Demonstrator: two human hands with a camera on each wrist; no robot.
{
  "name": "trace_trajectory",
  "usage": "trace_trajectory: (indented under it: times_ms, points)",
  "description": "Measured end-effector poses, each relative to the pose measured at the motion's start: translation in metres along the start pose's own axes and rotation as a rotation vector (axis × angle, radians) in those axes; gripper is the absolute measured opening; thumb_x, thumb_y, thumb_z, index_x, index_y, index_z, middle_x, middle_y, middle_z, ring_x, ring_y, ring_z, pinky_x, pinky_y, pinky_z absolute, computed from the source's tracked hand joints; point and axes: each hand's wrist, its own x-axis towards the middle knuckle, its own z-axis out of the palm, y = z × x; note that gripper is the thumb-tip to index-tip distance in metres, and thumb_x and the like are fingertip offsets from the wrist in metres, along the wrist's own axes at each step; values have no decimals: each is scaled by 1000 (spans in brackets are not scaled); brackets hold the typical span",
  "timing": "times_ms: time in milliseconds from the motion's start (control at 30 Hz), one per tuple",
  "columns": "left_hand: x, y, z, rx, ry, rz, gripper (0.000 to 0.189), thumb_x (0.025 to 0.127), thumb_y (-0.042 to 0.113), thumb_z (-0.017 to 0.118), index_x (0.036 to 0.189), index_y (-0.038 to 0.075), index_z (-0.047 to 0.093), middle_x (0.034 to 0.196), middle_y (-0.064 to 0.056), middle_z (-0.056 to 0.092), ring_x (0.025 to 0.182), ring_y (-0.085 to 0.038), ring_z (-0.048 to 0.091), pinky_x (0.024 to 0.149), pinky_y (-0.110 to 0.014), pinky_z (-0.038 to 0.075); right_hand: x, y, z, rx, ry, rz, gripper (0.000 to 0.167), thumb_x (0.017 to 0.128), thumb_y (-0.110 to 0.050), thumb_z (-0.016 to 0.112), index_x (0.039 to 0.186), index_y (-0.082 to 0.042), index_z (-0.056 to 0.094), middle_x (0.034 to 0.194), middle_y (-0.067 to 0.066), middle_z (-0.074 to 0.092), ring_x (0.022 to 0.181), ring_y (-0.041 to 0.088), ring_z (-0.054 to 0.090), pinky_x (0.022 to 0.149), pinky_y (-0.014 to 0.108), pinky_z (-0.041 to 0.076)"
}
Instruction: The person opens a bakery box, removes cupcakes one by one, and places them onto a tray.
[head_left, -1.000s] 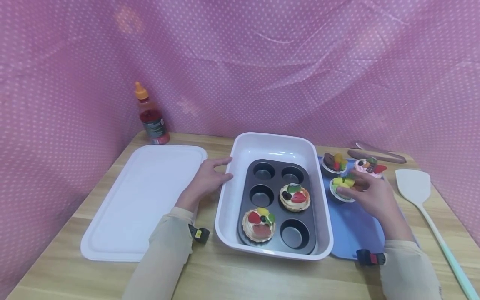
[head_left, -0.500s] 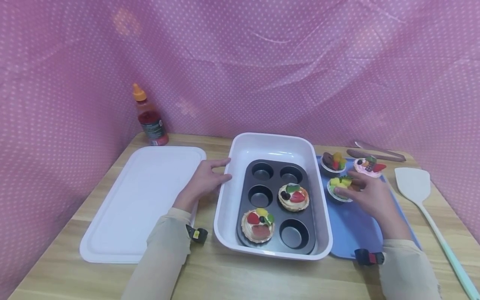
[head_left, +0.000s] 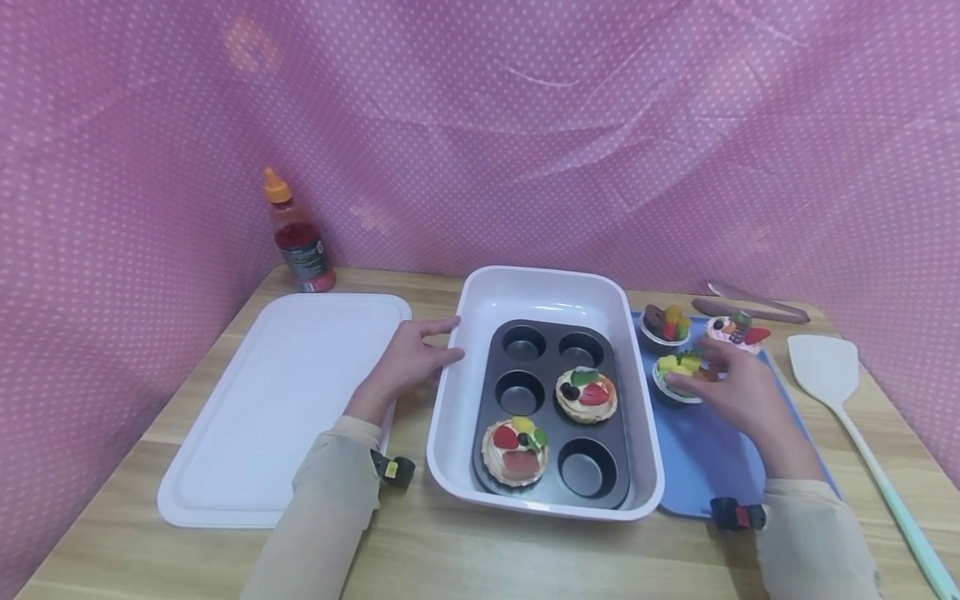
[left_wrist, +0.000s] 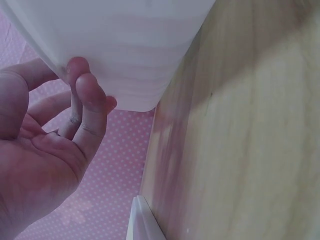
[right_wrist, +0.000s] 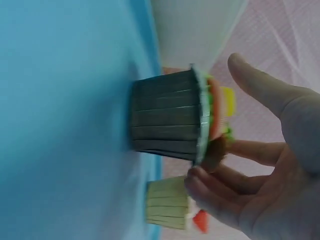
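A deep white rectangular tub holds a dark muffin tin with two fruit tarts in its cups: one tart at the front left, the other tart at the middle right. With thumb over the rim and curled fingertips on the outer wall, my left hand grips the tub's left side. My right hand spreads around the top of a fruit cupcake that stands on a blue board. Its thumb is apart from the cupcake; fingers lie close to the topping, contact unclear.
Behind stand a chocolate-topped cupcake and a pink one. Tongs lie at the back right, a long-handled spatula beside the board. A white board lies left; a red sauce bottle stands behind it.
Both hands hold nearly the same places. Everything shifts slightly left in the head view, as the camera moves a little. The cupcakes and tarts stay put.
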Motion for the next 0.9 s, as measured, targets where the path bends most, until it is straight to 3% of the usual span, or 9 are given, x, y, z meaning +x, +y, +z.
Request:
trace_trajectory:
  times_ms: [67, 167, 300, 433, 533, 700, 900]
  points:
    - [0, 0, 1, 1, 1, -7, 58, 92, 18, 73, 146, 20, 54, 148, -12, 55, 98, -29, 75, 76, -36, 63, -4, -6, -3, 0, 35, -2, 99, 85, -61, 72, 148, 8, 40, 137, 37, 53, 123, 54, 53, 90, 64, 52]
    - [0, 0, 1, 4, 3, -14, 57, 92, 19, 73, 146, 20, 54, 147, -13, 56, 98, -28, 75, 77, -37, 63, -13, -18, -9, 25, 98, -34, 96, 86, -59, 72, 149, 6, 40, 141, 38, 49, 125, 57, 50, 91, 66, 50]
    - [1, 1, 2, 5, 10, -16, 57, 92, 20, 73, 146, 21, 54, 147, -13, 57, 98, -28, 75, 78, -36, 63, -22, -38, -9, 189, 114, -105, 89, 88, -48, 75, 153, -2, 38, 143, 33, 51, 123, 55, 56, 91, 61, 53]
    - [0, 1, 1, 8, 20, -15, 57, 91, 19, 73, 145, 20, 55, 149, -11, 55, 101, -29, 74, 80, -37, 62, -27, -55, -1, 349, 62, -188, 83, 89, -36, 77, 155, -7, 37, 142, 29, 54, 123, 49, 59, 94, 54, 53]
    - [0, 0, 1, 13, 24, -12, 57, 92, 18, 73, 145, 20, 55, 150, -11, 54, 102, -29, 74, 81, -37, 62, -28, -64, 9, 391, 9, -236, 80, 89, -34, 78, 154, -9, 39, 144, 25, 54, 126, 46, 58, 98, 55, 52]
    - [0, -1, 1, 24, 30, -12, 56, 92, 20, 74, 145, 22, 56, 148, -10, 56, 101, -28, 74, 81, -37, 62, -29, -73, 26, 442, -75, -284, 80, 87, -28, 81, 153, -11, 41, 147, 23, 53, 132, 44, 54, 103, 56, 49]
    - [1, -1, 0, 31, 32, -8, 55, 92, 23, 74, 145, 23, 56, 146, -9, 58, 101, -26, 73, 81, -36, 62, -30, -81, 41, 403, -110, -279, 85, 83, -35, 83, 153, -10, 42, 152, 22, 48, 138, 46, 47, 109, 57, 43]
